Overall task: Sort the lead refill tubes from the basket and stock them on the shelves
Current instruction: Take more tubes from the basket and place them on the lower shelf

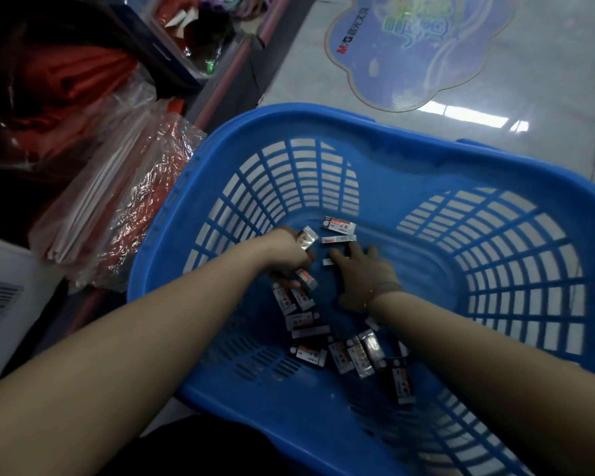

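The lead refill tubes lie scattered on the floor of the blue basket, mostly toward six o'clock. Several are clamped in the left hand; the right hand is spread flat, fingers apart. Light, stiff, probably slippery packs; best pinched across the long edges.

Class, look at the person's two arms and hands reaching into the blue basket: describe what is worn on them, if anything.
Both forearms are bare, with no sleeves in view. The left hand shows no glove or jewellery. The right hand wears a thin bracelet at the wrist, a fine gold-coloured band. No watch or rings can be made out.
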`<state>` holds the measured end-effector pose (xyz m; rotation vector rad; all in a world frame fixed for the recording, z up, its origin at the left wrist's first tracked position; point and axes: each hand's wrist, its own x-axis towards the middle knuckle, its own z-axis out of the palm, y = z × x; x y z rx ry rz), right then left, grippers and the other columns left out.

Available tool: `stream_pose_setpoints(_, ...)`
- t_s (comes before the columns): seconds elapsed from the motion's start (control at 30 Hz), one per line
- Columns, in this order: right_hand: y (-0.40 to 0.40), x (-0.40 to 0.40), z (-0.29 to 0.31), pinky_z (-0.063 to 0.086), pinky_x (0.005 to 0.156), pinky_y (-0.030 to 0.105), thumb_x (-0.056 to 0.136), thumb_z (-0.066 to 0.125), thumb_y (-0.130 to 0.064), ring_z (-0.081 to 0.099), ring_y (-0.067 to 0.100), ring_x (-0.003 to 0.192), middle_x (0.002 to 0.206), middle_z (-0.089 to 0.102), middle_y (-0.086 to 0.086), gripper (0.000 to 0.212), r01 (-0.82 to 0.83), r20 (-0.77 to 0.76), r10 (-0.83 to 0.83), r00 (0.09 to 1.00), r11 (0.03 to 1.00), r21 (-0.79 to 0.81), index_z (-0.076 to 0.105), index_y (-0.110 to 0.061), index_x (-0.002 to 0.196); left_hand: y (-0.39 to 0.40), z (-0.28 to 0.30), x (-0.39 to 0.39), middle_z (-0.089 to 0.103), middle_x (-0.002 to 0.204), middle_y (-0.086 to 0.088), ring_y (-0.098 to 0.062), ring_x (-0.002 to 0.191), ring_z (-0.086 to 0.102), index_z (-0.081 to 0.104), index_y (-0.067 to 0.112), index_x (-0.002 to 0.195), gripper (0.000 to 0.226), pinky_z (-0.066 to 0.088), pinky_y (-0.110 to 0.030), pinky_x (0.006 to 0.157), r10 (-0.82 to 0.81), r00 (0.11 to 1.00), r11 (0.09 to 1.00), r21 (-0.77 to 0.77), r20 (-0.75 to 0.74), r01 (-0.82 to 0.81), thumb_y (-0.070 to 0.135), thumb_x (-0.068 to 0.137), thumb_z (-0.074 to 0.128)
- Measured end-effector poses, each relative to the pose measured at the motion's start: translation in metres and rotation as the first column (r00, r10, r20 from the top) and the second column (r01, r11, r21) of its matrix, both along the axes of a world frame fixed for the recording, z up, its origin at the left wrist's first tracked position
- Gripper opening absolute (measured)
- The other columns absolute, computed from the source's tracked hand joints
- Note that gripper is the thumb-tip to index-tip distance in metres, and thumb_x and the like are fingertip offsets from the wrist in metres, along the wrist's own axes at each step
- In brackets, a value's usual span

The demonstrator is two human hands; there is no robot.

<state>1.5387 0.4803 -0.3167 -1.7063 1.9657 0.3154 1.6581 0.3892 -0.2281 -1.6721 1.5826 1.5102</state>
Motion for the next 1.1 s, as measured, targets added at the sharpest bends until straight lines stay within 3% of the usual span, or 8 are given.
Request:
stream_pose_setpoints(0.13,-0.007,-0.011,0.015,0.050,0.075,0.034,0.075,0.062,-0.035,0.053,0.035,0.103,0.123,0.048,0.012,0.056,0.383,0.332,-0.381,0.863,0.922,0.061,0.041,-0.025,0.126,-0.003,0.013,0.002,0.058,0.074,-0.012,-0.019,0.056,0.060,0.061,0.004,0.107,0.021,0.055,-0.027,0.051,0.128,0.988,0.991,-0.030,-0.091,-0.132,-0.003,0.088,0.054)
stream_pose_setpoints(0.2,-0.018,-0.014,0.053,0.046,0.048,0.023,0.069,0.062,-0.023,0.057,0.026,0.068,0.092,0.058,0.013,0.029,0.632,0.680,-0.651,0.338,0.692,0.349,0.056,-0.019,0.097,-0.004,0.034,0.007,0.059,0.072,-0.011,-0.017,0.051,0.060,0.061,0.006,0.101,0.021,0.054,-0.024,0.046,0.306,0.929,0.950,0.001,-0.209,-0.313,-0.007,0.085,0.055)
stream_pose_setpoints(0.3,-0.021,-0.021,0.140,0.034,0.037,0.016,0.044,0.054,-0.016,0.042,0.019,0.049,0.068,0.045,0.009,0.029,0.350,0.621,-0.618,-0.481,0.514,0.783,0.051,-0.016,0.073,0.010,0.096,0.022,0.065,0.071,-0.005,-0.011,0.048,0.060,0.066,0.012,0.093,0.019,0.049,-0.020,0.043,0.633,0.666,0.763,0.172,-0.395,-0.623,-0.003,0.084,0.061)
stream_pose_setpoints(0.4,-0.011,-0.017,0.252,0.038,0.035,0.019,0.045,0.056,-0.017,0.045,0.021,0.057,0.078,0.052,0.014,0.040,0.044,0.439,-0.504,-0.744,0.618,0.785,0.049,-0.009,0.083,0.032,0.188,0.040,0.066,0.069,0.002,-0.006,0.050,0.057,0.069,0.016,0.090,0.013,0.045,-0.016,0.041,0.776,0.390,0.602,0.399,-0.496,-0.691,0.006,0.082,0.066)
stream_pose_setpoints(0.5,0.006,-0.002,0.368,0.041,0.033,0.019,0.049,0.059,-0.016,0.050,0.022,0.059,0.095,0.061,0.019,0.050,-0.057,0.407,-0.484,-0.774,0.694,0.717,0.052,-0.001,0.097,0.051,0.300,0.058,0.065,0.073,0.001,-0.005,0.050,0.054,0.070,0.017,0.089,0.017,0.041,-0.015,0.038,0.776,0.308,0.589,0.457,-0.550,-0.667,0.013,0.073,0.069)
stream_pose_setpoints(0.67,0.036,0.023,0.548,0.047,0.040,0.023,0.052,0.069,-0.011,0.059,0.028,0.067,0.098,0.061,0.021,0.062,-0.235,0.344,-0.592,-0.728,0.688,0.687,0.054,0.001,0.111,0.066,0.490,0.085,0.065,0.068,-0.006,-0.012,0.053,0.057,0.074,0.017,0.088,0.042,0.045,-0.020,0.042,0.584,0.572,0.776,0.190,-0.576,-0.601,0.036,0.051,0.080)
stream_pose_setpoints(0.87,0.057,0.053,0.720,0.007,0.058,0.037,0.050,0.065,-0.021,0.043,0.026,0.076,0.099,0.055,0.014,0.055,-0.354,0.557,-0.731,-0.394,0.680,0.642,0.065,-0.015,0.105,0.082,0.668,0.127,0.068,0.085,-0.019,-0.015,0.057,0.058,0.072,0.011,0.100,0.054,0.045,-0.025,0.048,0.329,0.797,0.944,0.143,-0.506,-0.299,0.049,0.063,0.075)
stream_pose_setpoints(1.1,0.061,0.107,0.841,0.022,0.047,0.028,0.064,0.048,-0.009,0.042,0.032,0.065,0.090,0.053,0.014,0.051,-0.485,0.587,-0.762,-0.273,0.636,0.600,0.061,-0.017,0.113,0.143,0.774,0.168,0.070,0.104,-0.017,-0.043,0.102,0.062,0.074,0.019,0.101,0.033,0.043,-0.069,0.088,0.421,0.649,0.866,0.068,-0.633,-0.495,0.022,0.069,0.082)
